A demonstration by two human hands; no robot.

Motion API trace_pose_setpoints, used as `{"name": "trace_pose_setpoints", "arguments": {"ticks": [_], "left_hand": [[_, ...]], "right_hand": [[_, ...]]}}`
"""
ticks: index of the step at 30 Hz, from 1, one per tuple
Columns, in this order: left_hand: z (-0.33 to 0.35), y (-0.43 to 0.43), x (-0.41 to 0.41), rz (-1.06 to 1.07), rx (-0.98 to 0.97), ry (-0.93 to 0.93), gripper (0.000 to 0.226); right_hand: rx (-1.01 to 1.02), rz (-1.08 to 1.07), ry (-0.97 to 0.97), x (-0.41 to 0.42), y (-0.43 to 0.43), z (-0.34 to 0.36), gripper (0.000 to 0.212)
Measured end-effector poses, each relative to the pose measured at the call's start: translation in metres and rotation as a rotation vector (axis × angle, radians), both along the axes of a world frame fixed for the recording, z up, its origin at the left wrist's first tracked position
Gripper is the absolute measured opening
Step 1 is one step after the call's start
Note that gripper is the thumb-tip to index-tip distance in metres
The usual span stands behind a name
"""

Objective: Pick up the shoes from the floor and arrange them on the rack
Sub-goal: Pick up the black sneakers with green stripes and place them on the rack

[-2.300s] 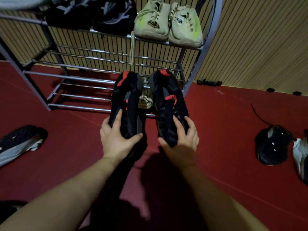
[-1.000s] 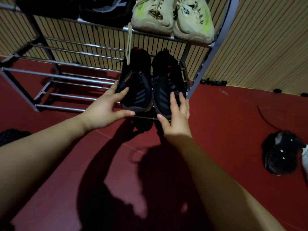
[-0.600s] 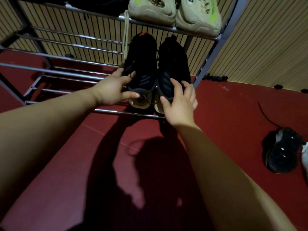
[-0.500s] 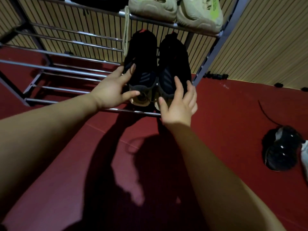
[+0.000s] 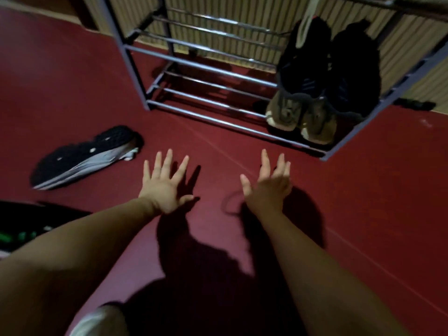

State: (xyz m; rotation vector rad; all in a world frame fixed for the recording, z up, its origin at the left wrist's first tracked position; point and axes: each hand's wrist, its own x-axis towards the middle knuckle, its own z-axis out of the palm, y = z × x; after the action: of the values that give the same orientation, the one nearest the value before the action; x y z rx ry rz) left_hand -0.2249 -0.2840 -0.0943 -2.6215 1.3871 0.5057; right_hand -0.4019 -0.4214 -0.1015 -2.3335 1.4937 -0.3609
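The rack point(image 5: 206, 69) stands at twelve o'clock, a pair of shoes point(image 5: 324, 76) on its right end above another pair point(image 5: 300, 117). A lone shoe point(image 5: 84, 157) lies at ten o'clock.

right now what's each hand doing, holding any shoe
Left hand: open, fingers spread, holding nothing.
Right hand: open, holding nothing.

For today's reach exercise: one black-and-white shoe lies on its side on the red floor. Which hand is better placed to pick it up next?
Probably the left hand: it is open and empty, and the shoe lies on its side of the view. The right hand, also empty, would have to cross over.
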Motion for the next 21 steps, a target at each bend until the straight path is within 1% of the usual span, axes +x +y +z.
{"name": "trace_pose_setpoints", "arguments": {"ticks": [3,4,5,7,9,11,12,14,17,21], "left_hand": [[-0.005,0.050,0.016,0.164,0.100,0.053,0.104],[-0.006,0.068,0.022,0.191,0.124,0.078,0.108],[-0.006,0.087,0.028,0.172,0.159,0.090,0.112],[0.000,0.126,0.041,-0.001,0.267,0.079,0.116],[0.010,0.157,0.052,-0.233,0.385,0.006,0.113],[0.015,0.172,0.060,-0.337,0.453,-0.069,0.111],[0.015,0.175,0.062,-0.341,0.456,-0.095,0.110],[0.013,0.172,0.061,-0.343,0.401,-0.125,0.104],[0.010,0.167,0.060,-0.370,0.343,-0.131,0.094],[0.013,0.141,0.062,-0.267,0.241,-0.134,0.097]], "right_hand": [[-0.006,0.131,-0.029,0.026,0.024,-0.001,0.082],[-0.008,0.171,-0.007,0.035,0.034,-0.004,0.084],[0.036,0.224,0.044,0.044,0.044,-0.005,0.084],[0.144,0.325,0.172,0.057,0.060,-0.011,0.079],[0.195,0.400,0.246,0.069,0.073,-0.015,0.076],[0.229,0.462,0.283,0.076,0.088,-0.021,0.076],[0.236,0.486,0.296,0.078,0.095,-0.024,0.076],[0.214,0.517,0.311,0.076,0.103,-0.027,0.076],[0.217,0.517,0.328,0.072,0.099,-0.025,0.075],[0.207,0.452,0.306,0.060,0.077,-0.022,0.075]]}}
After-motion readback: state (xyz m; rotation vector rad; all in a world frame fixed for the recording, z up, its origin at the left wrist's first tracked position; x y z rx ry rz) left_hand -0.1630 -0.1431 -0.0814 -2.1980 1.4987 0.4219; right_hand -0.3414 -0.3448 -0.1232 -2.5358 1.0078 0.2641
